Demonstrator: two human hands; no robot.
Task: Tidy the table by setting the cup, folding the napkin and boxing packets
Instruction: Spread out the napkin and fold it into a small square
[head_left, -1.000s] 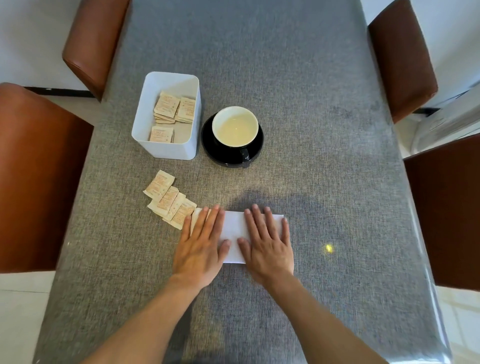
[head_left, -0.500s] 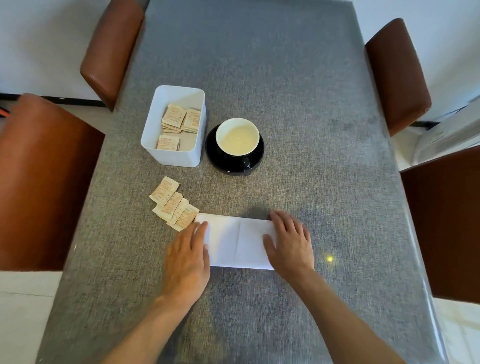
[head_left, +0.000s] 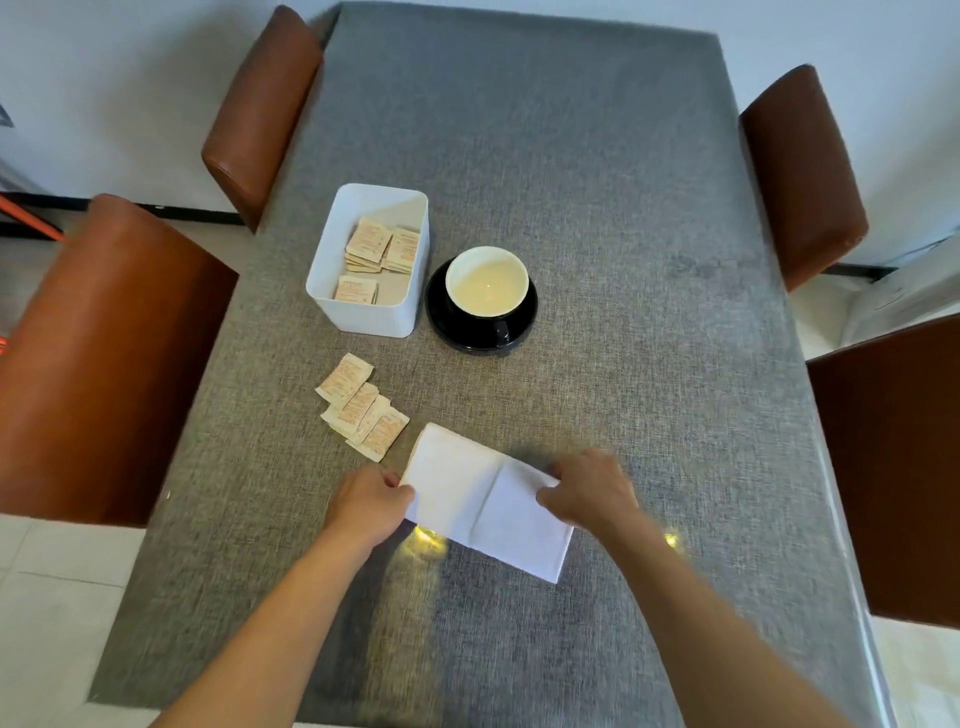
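Observation:
A white folded napkin (head_left: 478, 499) lies skewed on the grey table (head_left: 597, 218), with a crease down its middle. My left hand (head_left: 371, 501) pinches its left edge. My right hand (head_left: 592, 491) grips its right part near the far corner. Several beige packets (head_left: 363, 405) lie fanned out just left of the napkin's far corner. Behind them stands a white box (head_left: 369, 314) holding more packets (head_left: 376, 252). To its right a cup (head_left: 488, 283) with pale liquid sits on a black saucer (head_left: 447, 327).
Brown leather chairs flank the table: two on the left (head_left: 104, 364) (head_left: 260, 114) and two on the right (head_left: 805, 171) (head_left: 893, 467). The table's near edge runs just below my forearms.
My hands went from pressing flat on the napkin to its two ends, then closed on its edges. The napkin has turned clockwise and its right end has shifted toward me.

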